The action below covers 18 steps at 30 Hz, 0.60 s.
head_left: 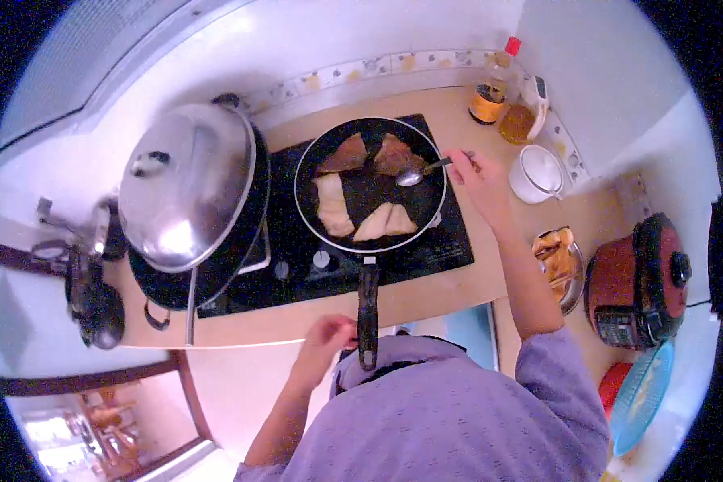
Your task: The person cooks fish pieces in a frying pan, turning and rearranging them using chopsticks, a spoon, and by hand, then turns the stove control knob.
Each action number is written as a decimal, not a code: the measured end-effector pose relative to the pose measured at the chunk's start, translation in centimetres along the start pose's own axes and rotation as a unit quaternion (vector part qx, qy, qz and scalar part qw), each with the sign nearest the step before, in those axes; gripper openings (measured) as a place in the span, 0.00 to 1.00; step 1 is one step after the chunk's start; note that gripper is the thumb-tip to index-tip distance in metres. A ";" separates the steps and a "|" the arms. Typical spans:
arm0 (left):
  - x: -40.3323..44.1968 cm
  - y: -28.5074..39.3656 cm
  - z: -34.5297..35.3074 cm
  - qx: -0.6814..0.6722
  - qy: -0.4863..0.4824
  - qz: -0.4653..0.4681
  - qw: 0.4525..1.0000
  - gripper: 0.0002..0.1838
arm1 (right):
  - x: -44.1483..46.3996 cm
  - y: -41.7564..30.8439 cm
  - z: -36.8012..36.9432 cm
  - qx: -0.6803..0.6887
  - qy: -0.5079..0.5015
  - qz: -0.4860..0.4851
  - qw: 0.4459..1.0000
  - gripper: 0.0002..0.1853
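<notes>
A black frying pan (369, 189) rests on the hob, its handle (367, 313) toward my body. In it lie two browned pieces of food (398, 155) at the back and two pale pieces (386, 222) nearer me. My right hand (475, 173) is closed on the handle of a metal spoon (410, 177), whose bowl is over the right side of the pan. My left hand (328, 333) is beside the pan handle, fingers loosely bent and slightly blurred. Whether those fingers touch the handle is unclear.
A large lidded wok (186, 189) stands at left. Right of the hob are bottles (490, 100), an oil jug (524, 120), a white container (537, 174), a bowl of browned food (561, 261) and a red cooker (635, 281). Utensils (92, 297) hang at far left.
</notes>
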<state>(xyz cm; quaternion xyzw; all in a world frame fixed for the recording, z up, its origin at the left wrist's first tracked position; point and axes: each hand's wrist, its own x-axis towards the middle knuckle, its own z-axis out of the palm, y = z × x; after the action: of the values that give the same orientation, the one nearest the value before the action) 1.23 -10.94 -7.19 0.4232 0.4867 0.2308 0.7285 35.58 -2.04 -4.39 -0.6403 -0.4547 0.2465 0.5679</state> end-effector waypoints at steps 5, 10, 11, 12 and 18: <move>0.6 0.1 3.7 -0.149 -0.103 -0.120 0.976 0.17 | 1.4 -0.1 0.0 -0.113 -0.042 -0.005 0.993 0.15; 1.5 -0.4 4.3 -0.197 -0.107 -0.143 0.964 0.14 | 2.6 2.1 -0.6 -0.154 -0.065 -0.005 0.986 0.15; 1.3 -0.2 4.4 -0.198 -0.098 -0.146 0.964 0.14 | 2.6 2.5 -0.7 -0.142 -0.068 0.001 0.988 0.15; 1.2 0.0 4.6 -0.198 -0.090 -0.149 0.965 0.13 | 2.6 2.8 -0.8 -0.129 -0.071 0.008 0.989 0.14; 1.2 0.1 4.8 -0.165 -0.070 -0.139 0.974 0.14 | 2.5 3.4 -1.7 -0.123 -0.084 0.058 0.987 0.14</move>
<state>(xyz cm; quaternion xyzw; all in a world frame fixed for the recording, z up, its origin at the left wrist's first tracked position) 6.03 -11.89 -6.90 0.2400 0.4439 0.1742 0.8456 39.17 -0.51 -6.72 -0.7073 -0.4900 0.2744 0.4293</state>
